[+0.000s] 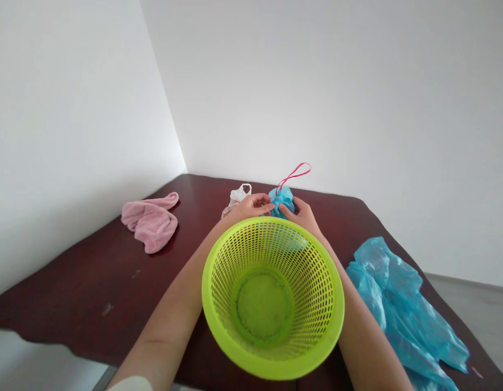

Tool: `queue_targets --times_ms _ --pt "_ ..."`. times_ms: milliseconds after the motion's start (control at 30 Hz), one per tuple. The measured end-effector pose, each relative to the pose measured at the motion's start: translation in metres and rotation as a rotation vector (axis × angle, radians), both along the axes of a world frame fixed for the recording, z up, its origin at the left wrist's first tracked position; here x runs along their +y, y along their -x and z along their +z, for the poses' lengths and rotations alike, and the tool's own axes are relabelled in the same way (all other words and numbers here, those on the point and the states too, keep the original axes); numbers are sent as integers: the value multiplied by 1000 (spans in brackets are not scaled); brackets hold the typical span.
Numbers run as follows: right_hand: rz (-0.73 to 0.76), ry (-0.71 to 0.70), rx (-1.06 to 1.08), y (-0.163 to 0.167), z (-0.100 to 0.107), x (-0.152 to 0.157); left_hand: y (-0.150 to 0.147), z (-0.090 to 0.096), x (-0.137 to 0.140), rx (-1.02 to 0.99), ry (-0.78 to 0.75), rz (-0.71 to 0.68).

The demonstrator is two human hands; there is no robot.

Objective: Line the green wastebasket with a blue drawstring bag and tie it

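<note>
A small bundle of blue plastic bag [282,199] with a looped red drawstring [295,175] rising from its top sits toward the far side of the table. My left hand [253,205] closes on its left side, thumb and fingertips at the plastic. On the opposite side my right hand [303,214] grips it, thumb pressed on the front. Between my forearms, nearer to me, a green plastic basket [271,369] with slotted walls has nothing inside; its rim covers the lower part of the bundle. Just behind my left hand is a white plastic bag [240,193], partly hidden.
A pink cloth [151,220] lies crumpled on the left of the dark red table [96,282]. To the right, a large blue plastic bag [406,309] spreads along the table's edge beside my right forearm. White walls [316,98] stand behind and at left.
</note>
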State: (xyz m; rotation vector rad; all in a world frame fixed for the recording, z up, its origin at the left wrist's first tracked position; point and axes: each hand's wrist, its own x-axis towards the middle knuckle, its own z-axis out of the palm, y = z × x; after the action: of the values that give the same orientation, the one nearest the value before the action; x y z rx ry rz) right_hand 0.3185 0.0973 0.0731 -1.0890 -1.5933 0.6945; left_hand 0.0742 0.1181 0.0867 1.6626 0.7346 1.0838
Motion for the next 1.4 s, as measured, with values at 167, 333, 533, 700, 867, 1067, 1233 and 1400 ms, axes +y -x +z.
queue_targets --times_ms 167,333,533,700,867,1067,1233,1400 --pt "-196 -333 32 1 -2 0 -4 3 2 118 -119 24" --pt "46 -216 11 2 1 -2 -12 7 -4 115 -155 119" --pt "83 -208 36 -2 4 -4 -10 5 -1 120 -207 148" --pt "-17 -272 119 -15 13 -10 11 11 7 115 -228 356" --pt "-148 -268 279 -27 17 -10 34 18 10 109 -223 626" --pt "-88 -204 325 -19 25 -14 20 14 2 75 -322 583" --pt "184 1 374 -13 30 -20 1 8 -3 132 -310 160" --pt "297 113 206 -8 23 -23 -8 7 -5 215 -355 67"
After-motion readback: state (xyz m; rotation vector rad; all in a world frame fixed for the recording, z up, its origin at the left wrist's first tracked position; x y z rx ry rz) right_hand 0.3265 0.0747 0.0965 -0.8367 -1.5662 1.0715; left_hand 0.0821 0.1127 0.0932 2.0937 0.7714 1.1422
